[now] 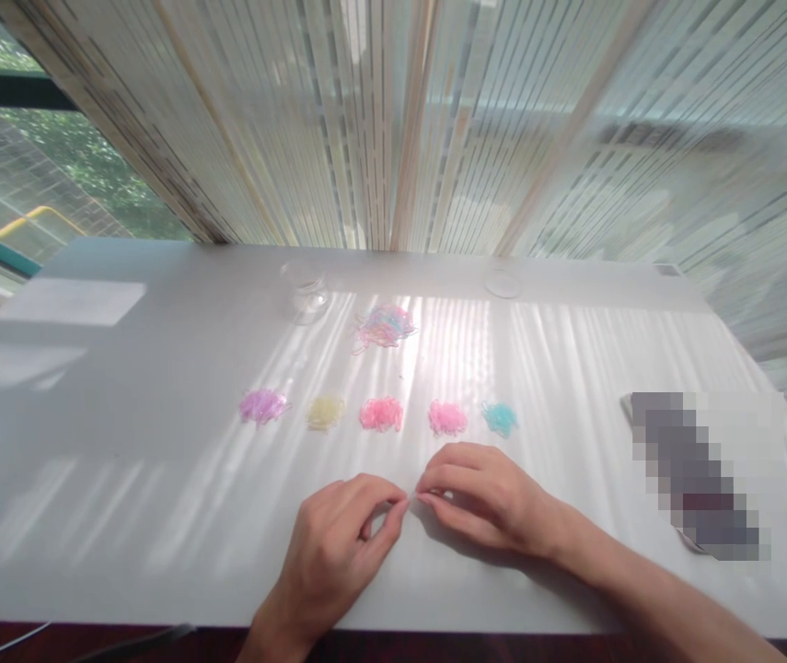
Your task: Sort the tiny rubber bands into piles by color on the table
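White desk point(123, 552) beneath, my left grip point(338, 529) and right grip point(482, 493) are both pinched narrow, almost meeting, as if to steady something tiny; I cannot tell what. Just beyond, spaced apart in a row, seemingly to keep colours unmixed, lie purple bands point(263, 406), yellow bands point(325, 412), red bands point(381, 413), pink bands point(447, 417) and teal bands point(500, 417). Farther sit mixed bands point(386, 326), then the jar point(309, 299) and lid point(502, 284).

Wht tbl point(158, 387): 5 sgl-colour piles point(381, 414), mixed pile point(386, 325), clr jar point(311, 299).
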Action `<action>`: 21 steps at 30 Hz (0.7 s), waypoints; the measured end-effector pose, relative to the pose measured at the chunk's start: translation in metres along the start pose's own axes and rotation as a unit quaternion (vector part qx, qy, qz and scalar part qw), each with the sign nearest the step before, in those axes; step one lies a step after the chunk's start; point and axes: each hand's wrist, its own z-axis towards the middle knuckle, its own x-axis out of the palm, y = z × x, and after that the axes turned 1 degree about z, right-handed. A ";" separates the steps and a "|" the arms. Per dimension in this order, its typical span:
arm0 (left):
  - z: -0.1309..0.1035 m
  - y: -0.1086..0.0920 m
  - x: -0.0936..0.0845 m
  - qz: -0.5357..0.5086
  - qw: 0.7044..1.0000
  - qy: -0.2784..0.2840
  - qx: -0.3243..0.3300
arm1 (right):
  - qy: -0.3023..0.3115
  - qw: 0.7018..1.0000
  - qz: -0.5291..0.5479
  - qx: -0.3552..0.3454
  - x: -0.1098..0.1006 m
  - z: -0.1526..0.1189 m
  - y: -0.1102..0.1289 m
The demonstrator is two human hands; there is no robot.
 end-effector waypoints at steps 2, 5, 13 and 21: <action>0.000 0.000 0.000 0.003 1.000 0.000 0.002 | 0.000 1.000 0.000 -0.001 -0.001 0.000 0.001; -0.001 0.000 0.001 0.004 1.000 0.001 0.006 | -0.008 1.000 -0.002 -0.003 -0.003 0.000 0.002; -0.001 0.002 0.001 -0.004 1.000 -0.002 0.015 | -0.040 0.999 0.020 0.017 -0.003 -0.001 -0.002; -0.004 0.001 0.000 -0.013 1.000 -0.023 0.004 | -0.038 0.998 0.035 0.031 -0.002 -0.002 -0.002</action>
